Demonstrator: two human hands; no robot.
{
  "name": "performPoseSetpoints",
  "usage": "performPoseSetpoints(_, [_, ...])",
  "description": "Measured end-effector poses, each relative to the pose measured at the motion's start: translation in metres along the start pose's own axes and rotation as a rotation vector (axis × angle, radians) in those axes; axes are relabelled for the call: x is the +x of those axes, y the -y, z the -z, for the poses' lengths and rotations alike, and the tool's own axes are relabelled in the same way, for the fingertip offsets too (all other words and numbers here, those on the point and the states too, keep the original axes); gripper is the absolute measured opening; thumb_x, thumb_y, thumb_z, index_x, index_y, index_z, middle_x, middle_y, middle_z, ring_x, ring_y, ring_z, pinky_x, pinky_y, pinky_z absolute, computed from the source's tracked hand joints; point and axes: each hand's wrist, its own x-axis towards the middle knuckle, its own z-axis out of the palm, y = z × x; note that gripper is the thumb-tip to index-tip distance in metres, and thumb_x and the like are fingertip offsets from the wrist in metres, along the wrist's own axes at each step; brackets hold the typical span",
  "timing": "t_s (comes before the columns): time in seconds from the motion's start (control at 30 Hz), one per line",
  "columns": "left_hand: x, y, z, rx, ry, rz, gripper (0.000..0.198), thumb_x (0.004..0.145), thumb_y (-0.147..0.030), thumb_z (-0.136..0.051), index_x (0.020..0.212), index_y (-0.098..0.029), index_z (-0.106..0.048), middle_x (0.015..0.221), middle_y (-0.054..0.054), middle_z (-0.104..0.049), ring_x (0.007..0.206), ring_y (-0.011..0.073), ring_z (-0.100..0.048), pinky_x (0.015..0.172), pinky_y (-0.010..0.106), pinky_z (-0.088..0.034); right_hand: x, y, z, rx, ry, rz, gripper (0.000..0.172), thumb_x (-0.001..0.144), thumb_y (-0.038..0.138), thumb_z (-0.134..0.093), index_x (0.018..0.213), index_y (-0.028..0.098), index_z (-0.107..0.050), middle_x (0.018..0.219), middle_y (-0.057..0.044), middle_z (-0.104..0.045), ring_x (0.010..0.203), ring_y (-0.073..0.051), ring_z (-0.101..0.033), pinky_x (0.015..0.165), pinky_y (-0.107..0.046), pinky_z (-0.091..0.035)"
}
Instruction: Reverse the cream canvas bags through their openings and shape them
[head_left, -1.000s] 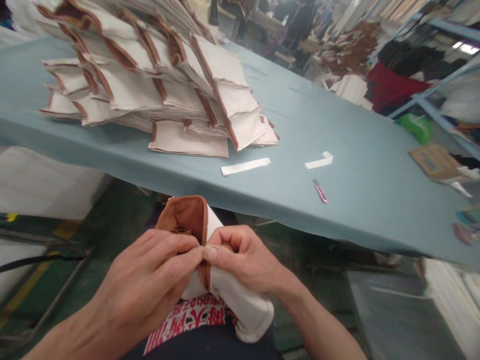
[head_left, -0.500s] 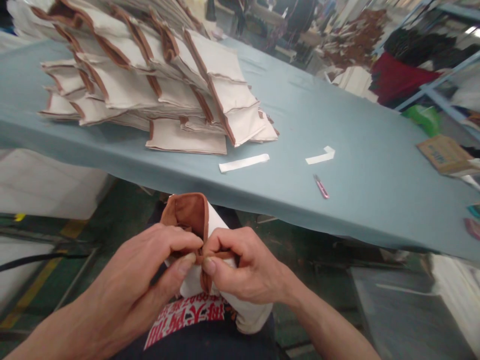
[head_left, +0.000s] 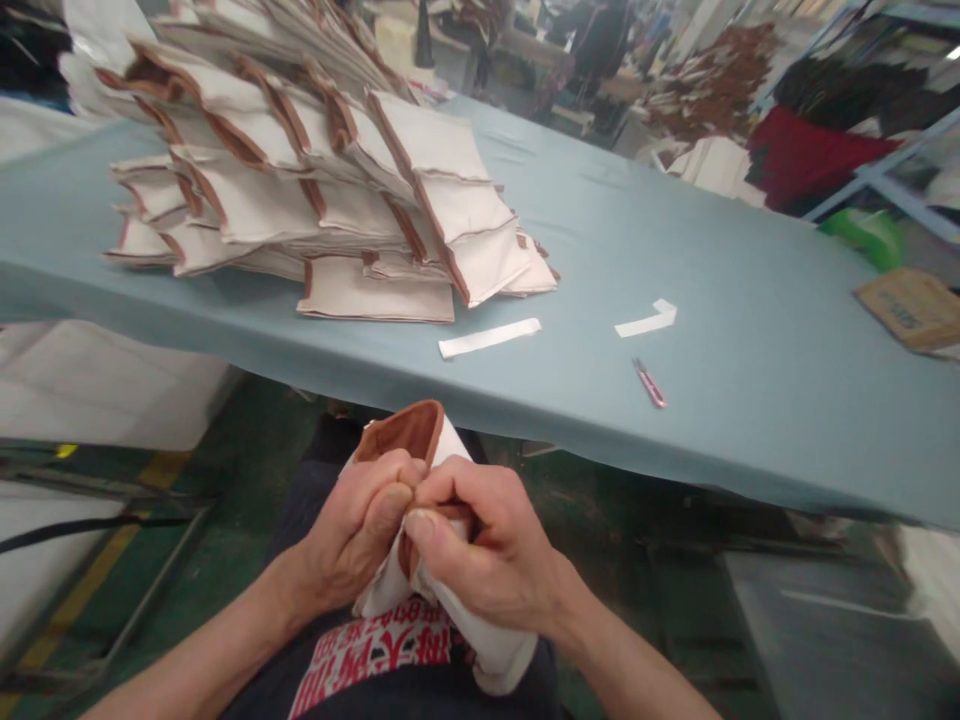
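White-and-brown fabric pieces [head_left: 270,205] are heaped in a big messy pile across the upper left of the frame, all sitting on a blue-green table [head_left: 585,240]. Lower middle, just left of centre, the left hand [head_left: 367,510] has its fingers curled and is pinching the edge of a white sewn piece with brown lining [head_left: 405,430]. That piece is below the table's near edge, brown opening facing up, over dark clothing with red lettering [head_left: 382,645]. Right beside it, the right hand [head_left: 480,525] pinches the same edge, thumb on top; can't tell if the fingertips actually touch. Above that hand there's a flat white strip [head_left: 490,338], then further right a bent strip [head_left: 647,321] with pink-handled snips [head_left: 651,386] just below. Far right: a cardboard box [head_left: 911,308], kinda blurry.
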Motion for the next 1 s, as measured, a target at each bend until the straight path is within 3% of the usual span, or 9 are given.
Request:
performPoseSetpoints(0.07, [0.001,0.000,0.005,-0.014,0.044,0.008,0.058,0.125,-0.050,-0.027,0.077,-0.025,-0.048,0.066,-0.005,-0.054,0.055,0.0131,-0.054,0.055,0.026,-0.048,-0.001,0.000,0.010,-0.122,0.060,0.071,0.019,0.099,0.030,-0.065,0.081,0.024,-0.061,0.070,0.004,-0.065,0.059,-0.011,-0.053,0.061,-0.025,-0.043])
performPoseSetpoints(0.17, [0.002,-0.004,0.019,-0.013,0.101,-0.005,0.055,0.124,-0.047,-0.033,0.079,-0.024,-0.055,0.069,-0.004,-0.059,0.059,0.0130,-0.058,0.059,0.026,-0.050,-0.002,0.002,0.020,-0.325,0.048,0.192,0.015,0.102,0.027,-0.064,0.088,0.023,-0.067,0.077,-0.001,-0.075,0.067,-0.015,-0.064,0.068,-0.027,-0.048])
performPoseSetpoints(0.33, [0.004,-0.014,0.038,0.103,0.186,-0.036,0.049,0.123,-0.035,-0.033,0.082,-0.025,-0.057,0.074,-0.003,-0.064,0.066,0.0159,-0.062,0.069,0.028,-0.053,0.000,0.007,0.020,-0.446,0.023,0.239,0.003,0.101,0.024,-0.068,0.103,0.022,-0.069,0.089,-0.004,-0.083,0.068,-0.016,-0.071,0.067,-0.027,-0.052])
performPoseSetpoints(0.53, [0.013,-0.022,0.047,0.067,0.358,0.023,0.044,0.119,-0.031,-0.038,0.085,-0.024,-0.064,0.081,-0.001,-0.075,0.073,0.0173,-0.069,0.074,0.027,-0.055,-0.001,0.003,0.020,-0.579,0.065,0.325,0.022,0.104,0.027,-0.066,0.125,0.020,-0.067,0.104,-0.010,-0.086,0.083,-0.024,-0.080,0.077,-0.033,-0.059])
performPoseSetpoints(0.63, [0.018,-0.021,0.047,0.012,0.437,0.083,0.047,0.120,-0.038,-0.043,0.082,-0.022,-0.066,0.077,-0.002,-0.073,0.069,0.0154,-0.067,0.070,0.025,-0.052,-0.002,0.001,0.021,-0.546,0.092,0.313,0.028,0.104,0.025,-0.064,0.131,0.018,-0.065,0.098,-0.007,-0.084,0.071,-0.019,-0.074,0.072,-0.031,-0.055])
performPoseSetpoints(0.7, [0.019,-0.019,0.046,-0.075,0.478,0.131,0.052,0.119,-0.045,-0.045,0.076,-0.022,-0.062,0.071,-0.004,-0.065,0.064,0.0141,-0.060,0.063,0.024,-0.047,-0.001,0.002,0.024,-0.488,0.147,0.288,0.031,0.103,0.024,-0.064,0.133,0.018,-0.064,0.089,-0.001,-0.081,0.061,-0.015,-0.064,0.067,-0.028,-0.051])
performPoseSetpoints(0.8, [0.020,-0.014,0.045,-0.208,0.553,0.201,0.058,0.119,-0.052,-0.045,0.070,-0.022,-0.053,0.064,-0.006,-0.049,0.057,0.0121,-0.046,0.055,0.024,-0.038,0.003,0.004,0.029,-0.425,0.171,0.312,0.036,0.097,0.024,-0.067,0.133,0.019,-0.065,0.079,0.005,-0.072,0.061,-0.014,-0.060,0.066,-0.027,-0.048])
performPoseSetpoints(0.93, [0.017,-0.012,0.047,-0.042,0.544,0.144,0.057,0.122,-0.050,-0.043,0.075,-0.022,-0.058,0.069,-0.004,-0.061,0.063,0.0126,-0.056,0.062,0.025,-0.040,0.009,0.001,0.035,-0.444,0.042,0.392,0.012,0.107,0.030,-0.066,0.114,0.021,-0.071,0.066,0.008,-0.060,0.057,-0.013,-0.057,0.063,-0.026,-0.043])
performPoseSetpoints(1.0, [0.012,-0.010,0.050,0.063,0.535,0.093,0.054,0.123,-0.048,-0.042,0.079,-0.022,-0.061,0.074,-0.003,-0.067,0.065,0.0133,-0.061,0.064,0.028,-0.040,0.012,-0.003,0.036,-0.483,-0.003,0.402,0.020,0.114,0.032,-0.062,0.101,0.021,-0.072,0.065,0.006,-0.064,0.057,-0.013,-0.058,0.064,-0.027,-0.042])
